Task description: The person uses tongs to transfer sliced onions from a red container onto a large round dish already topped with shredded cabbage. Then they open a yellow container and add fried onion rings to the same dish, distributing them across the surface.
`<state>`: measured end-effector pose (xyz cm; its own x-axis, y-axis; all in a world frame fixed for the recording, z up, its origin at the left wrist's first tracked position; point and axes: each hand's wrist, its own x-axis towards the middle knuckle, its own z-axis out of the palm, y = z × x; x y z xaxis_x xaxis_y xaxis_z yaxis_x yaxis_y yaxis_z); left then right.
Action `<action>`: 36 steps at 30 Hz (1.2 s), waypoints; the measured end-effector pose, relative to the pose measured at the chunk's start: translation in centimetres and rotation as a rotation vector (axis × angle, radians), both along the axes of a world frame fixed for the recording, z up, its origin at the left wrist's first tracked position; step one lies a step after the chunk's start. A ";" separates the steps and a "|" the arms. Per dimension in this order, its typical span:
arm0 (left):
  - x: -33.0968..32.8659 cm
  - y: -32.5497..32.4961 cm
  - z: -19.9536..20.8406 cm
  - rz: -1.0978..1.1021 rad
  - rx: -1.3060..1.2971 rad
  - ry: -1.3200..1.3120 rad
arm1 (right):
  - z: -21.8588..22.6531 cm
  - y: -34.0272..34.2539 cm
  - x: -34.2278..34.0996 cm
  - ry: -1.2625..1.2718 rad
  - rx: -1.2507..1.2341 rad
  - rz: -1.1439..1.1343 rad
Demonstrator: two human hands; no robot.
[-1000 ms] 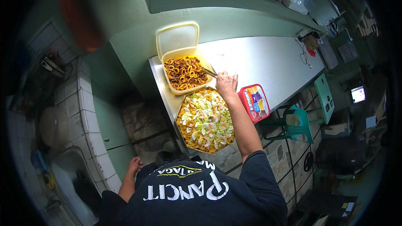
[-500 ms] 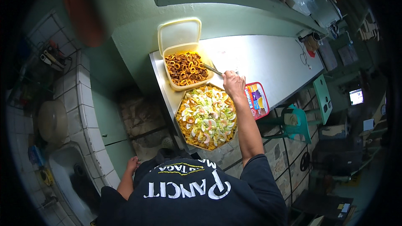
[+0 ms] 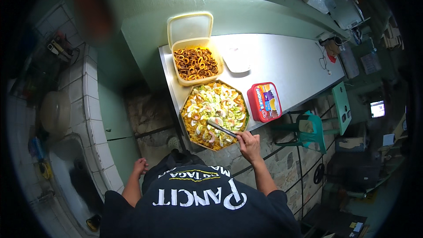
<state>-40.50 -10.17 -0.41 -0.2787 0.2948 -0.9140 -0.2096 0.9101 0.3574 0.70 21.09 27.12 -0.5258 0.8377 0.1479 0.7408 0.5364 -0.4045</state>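
Note:
My right hand (image 3: 250, 144) grips metal tongs (image 3: 226, 130), whose tips are down on the topping at the near part of a tray of noodles (image 3: 194, 130). The tray is eight-sided, and the yellow noodles are topped with sliced egg, chopped greens and pinkish pieces. Behind it, an open yellowish plastic tub (image 3: 217, 53) holds dark brown squid rings (image 3: 196, 64), its lid tilted up against the wall. Low at my left side, my left hand (image 3: 140, 166) hangs away from the table with its fingers curled and nothing visible in them.
On the white table (image 3: 291, 61) stand a red plastic tub (image 3: 264, 101), right of the tray, and a white container (image 3: 238, 59) by the squid. A green plastic chair (image 3: 312, 128) is at the right. To my left are a tiled counter (image 3: 94, 114) and a sink (image 3: 61, 163).
My right hand has drawn back toward me, bringing the tongs from the squid tub to the noodle tray. The left hand stays low at my side.

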 end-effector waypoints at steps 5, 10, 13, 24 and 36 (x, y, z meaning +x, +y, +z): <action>1.9 -2.1 0.6 -0.022 0.000 0.035 | 0.1 -2.3 2.5 -0.067 -0.008 0.000; 2.9 -2.4 2.2 0.027 -0.084 0.035 | -0.5 -2.6 3.8 -0.134 0.043 0.069; 3.6 -2.2 2.9 0.009 -0.072 0.040 | -0.7 -2.2 4.2 -0.104 0.032 0.050; 4.5 -1.4 0.8 0.059 0.021 0.023 | 1.0 15.5 -4.2 -0.040 0.464 -0.066; 4.5 -5.8 -1.3 0.233 -0.020 0.000 | 2.2 24.0 -18.2 -0.723 0.366 0.186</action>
